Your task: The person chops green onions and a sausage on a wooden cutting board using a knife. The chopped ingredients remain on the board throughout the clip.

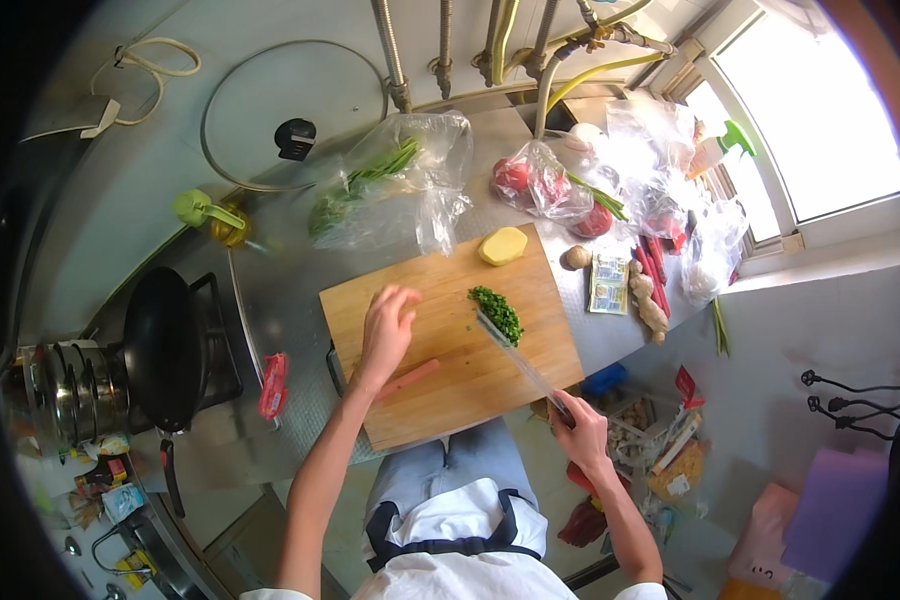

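Note:
My right hand (581, 431) grips the handle of a kitchen knife (521, 360), whose blade lies against a pile of chopped green herbs (499, 313) on a wooden cutting board (450, 420). Over the board's left part is my left hand (390, 326), its fingers bent and nothing seen in them. A pink sausage stick (412, 377) lies on the board beside my left wrist. Near the board's far edge sits a peeled potato piece (502, 246).
Beyond the board lies a plastic bag of greens (390, 180). Bagged tomatoes (540, 184), ginger (647, 304) and a seasoning packet (609, 285) are at right. A red packet (274, 386) and a black wok (165, 349) are at left.

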The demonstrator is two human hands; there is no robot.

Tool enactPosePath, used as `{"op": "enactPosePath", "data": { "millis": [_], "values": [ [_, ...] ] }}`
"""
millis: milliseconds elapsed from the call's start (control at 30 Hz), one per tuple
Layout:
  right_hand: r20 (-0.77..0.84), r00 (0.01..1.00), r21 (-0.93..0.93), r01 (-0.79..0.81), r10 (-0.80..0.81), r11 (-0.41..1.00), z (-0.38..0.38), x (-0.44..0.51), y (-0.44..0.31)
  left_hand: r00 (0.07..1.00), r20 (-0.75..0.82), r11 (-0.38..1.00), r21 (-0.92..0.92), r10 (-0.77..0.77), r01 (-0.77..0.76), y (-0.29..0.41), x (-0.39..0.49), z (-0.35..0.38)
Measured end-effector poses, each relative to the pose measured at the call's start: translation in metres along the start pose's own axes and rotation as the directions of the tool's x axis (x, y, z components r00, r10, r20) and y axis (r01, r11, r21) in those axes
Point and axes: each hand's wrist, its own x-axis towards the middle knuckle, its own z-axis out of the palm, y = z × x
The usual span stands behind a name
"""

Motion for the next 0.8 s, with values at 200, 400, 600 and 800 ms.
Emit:
{"op": "enactPosePath", "data": {
  "millis": [200,400,600,800],
  "values": [
    [-0.105,0.988,0.251,-0.08,0.109,0.965,-0.005,0.006,-0.035,0.992,0.079,0.986,0.143,-0.099,0.087,-0.029,-0.11,0.0],
    [0.08,0.985,0.191,-0.163,0.15,0.968,0.015,0.03,-0.043,0.981,-0.066,0.976,0.103,-0.184,0.19,-0.043,-0.139,0.005],
    [0.177,0.956,0.113,-0.256,0.234,0.96,0.034,0.022,-0.036,0.989,-0.004,0.987,0.058,-0.147,0.147,-0.052,-0.136,0.001],
    [0.176,0.959,0.079,-0.238,0.221,0.968,0.037,0.02,-0.038,0.996,0.043,0.996,0.047,-0.078,0.076,-0.053,-0.132,0.005]
  ]
}}
